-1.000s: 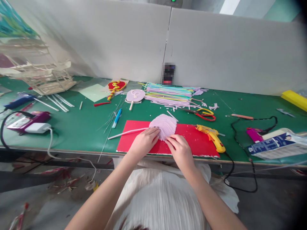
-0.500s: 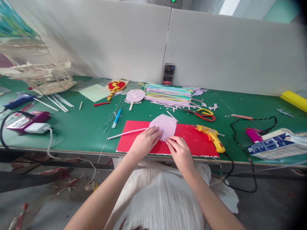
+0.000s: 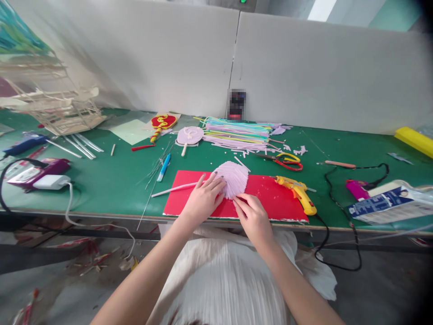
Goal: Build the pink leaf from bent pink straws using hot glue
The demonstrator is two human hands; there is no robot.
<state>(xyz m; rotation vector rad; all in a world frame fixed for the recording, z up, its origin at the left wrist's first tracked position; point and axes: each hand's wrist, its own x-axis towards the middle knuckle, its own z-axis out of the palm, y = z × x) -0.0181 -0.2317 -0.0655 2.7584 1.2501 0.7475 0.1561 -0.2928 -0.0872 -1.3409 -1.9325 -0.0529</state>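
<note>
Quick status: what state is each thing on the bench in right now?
Fan, lying flat on red sheet.
Left hand, open, pressed flat on fan.
Right hand, fingertips at fan's near tip; grip unclear.
Glue gun, lying on its side, untouched.
Scissors, lying flat, untouched.

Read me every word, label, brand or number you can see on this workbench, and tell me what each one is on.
No text here can be read.
Blue and white carton, right end of the green bench: rows of white print, too blurred to read.
Small dark object at the back: pixelated, nothing legible.
Lilac fan-shaped piece, red mat, yellow glue gun: no lettering visible.
</note>
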